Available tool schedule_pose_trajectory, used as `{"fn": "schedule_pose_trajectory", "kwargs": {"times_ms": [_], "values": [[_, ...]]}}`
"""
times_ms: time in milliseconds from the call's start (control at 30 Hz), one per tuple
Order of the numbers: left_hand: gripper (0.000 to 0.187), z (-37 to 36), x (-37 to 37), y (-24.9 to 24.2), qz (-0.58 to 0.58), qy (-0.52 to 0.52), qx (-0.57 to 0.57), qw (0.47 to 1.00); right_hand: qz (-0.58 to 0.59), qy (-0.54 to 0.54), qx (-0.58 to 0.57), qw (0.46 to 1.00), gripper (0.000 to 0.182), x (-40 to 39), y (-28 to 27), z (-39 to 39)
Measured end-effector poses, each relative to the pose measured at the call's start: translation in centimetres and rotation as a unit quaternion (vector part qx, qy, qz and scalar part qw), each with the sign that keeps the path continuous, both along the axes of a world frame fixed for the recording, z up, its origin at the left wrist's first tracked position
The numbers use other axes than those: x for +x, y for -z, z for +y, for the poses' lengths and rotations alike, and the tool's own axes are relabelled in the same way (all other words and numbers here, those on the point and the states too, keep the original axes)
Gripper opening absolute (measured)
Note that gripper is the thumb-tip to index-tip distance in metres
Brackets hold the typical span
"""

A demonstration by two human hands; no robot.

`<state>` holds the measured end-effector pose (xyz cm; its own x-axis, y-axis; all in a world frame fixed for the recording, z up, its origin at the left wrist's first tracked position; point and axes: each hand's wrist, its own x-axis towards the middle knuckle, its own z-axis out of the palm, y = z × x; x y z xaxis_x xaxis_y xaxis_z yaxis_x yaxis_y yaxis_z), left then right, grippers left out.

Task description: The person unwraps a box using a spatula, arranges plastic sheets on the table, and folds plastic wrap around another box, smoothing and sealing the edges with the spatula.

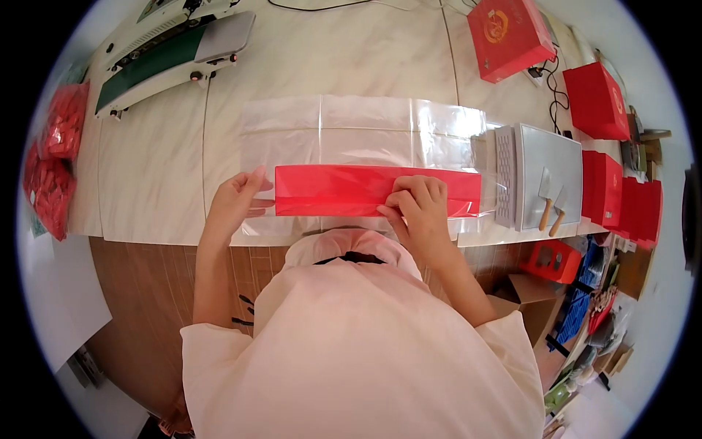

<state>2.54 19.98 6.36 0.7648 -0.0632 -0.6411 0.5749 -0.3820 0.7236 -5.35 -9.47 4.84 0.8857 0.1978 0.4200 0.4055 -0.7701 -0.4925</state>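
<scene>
Table (pixel 153 183): a pale work surface, its near edge at the worker's waist.
Clear film (pixel 365 128): spread flat mid-table, reaching right to a grey tray (pixel 545 154).
Red sheet (pixel 344 190): a long folded strip lying on the film near the table's front edge.
Right hand (pixel 417 205): fingers curled, pressing down on the strip's right half.
Left hand (pixel 235 201): fingers pinching the strip's left end.
Knives (pixel 552 201): two, wooden-handled, on the tray.
</scene>
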Motion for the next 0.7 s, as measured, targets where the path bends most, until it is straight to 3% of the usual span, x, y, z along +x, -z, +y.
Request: {"fn": "schedule_pose_trajectory", "kwargs": {"times_ms": [67, 133, 233, 367, 433, 533, 700], "values": [[0.056, 0.4, -0.3, 0.5, 0.001, -0.005, 0.023, 1.0, -0.007, 0.005, -0.002, 1.0, 0.021, -0.1, 0.1, 0.1], [0.063, 1.4, -0.4, 0.8, 0.06, -0.009, -0.069, 0.996, -0.013, 0.009, -0.004, 1.0, 0.021, -0.3, 0.2, 0.2], [0.061, 1.4, -0.5, 0.8, 0.029, -0.037, -0.158, 0.986, -0.03, 0.014, -0.022, 0.999, 0.021, -0.6, 0.5, 0.1], [0.052, -0.1, -1.0, 0.0, -0.042, -0.043, -0.094, 0.994, -0.029, -0.003, -0.036, 0.999, 0.02, -1.0, 0.7, -0.1], [0.036, 0.0, -0.8, 0.5, -0.054, -0.024, -0.055, 0.997, -0.03, -0.004, -0.037, 0.999, 0.02, -1.0, 0.7, -0.1], [0.027, -0.2, -1.0, 0.3, -0.067, -0.07, -0.093, 0.991, -0.031, -0.007, -0.034, 0.999, 0.019, -1.0, 0.6, -0.2], [0.028, -0.5, -1.4, 0.5, -0.08, -0.081, -0.112, 0.987, -0.051, -0.011, -0.017, 0.998, 0.021, -1.0, 0.6, 0.1]]}}
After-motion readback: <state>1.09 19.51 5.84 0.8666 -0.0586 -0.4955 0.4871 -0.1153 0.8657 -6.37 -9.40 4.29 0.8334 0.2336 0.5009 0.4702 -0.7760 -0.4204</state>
